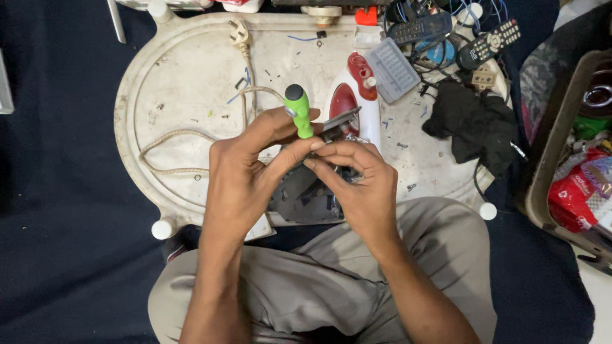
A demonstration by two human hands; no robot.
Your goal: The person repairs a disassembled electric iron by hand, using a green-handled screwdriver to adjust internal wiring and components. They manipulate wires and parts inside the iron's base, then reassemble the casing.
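Head view: you sit cross-legged at a low white tabletop [172,83], both hands raised over a clothes iron [357,95] that is partly taken apart.
Left hand [245,172]: fingers closed around a green-handled screwdriver [298,111], handle up, tip hidden behind your hands.
Right hand [360,185]: fingers pinched on a small dark metal part [339,124] of the iron, held just beside the screwdriver shaft.
Iron: white and red body on the tabletop past your hands; dark pieces lie under your palms, too shadowed to identify.
Cord [185,137]: beige, looping across the tabletop to a plug [239,30] near the far edge.
Around: grey ridged block [390,69], black cloth [472,124], two remotes [488,41] at the far right.
Step, as judged: seating the tip on a fastener in the held part.
Next move calls for: a steady right pinch, the driver kept square to the screw, light turning pressure.
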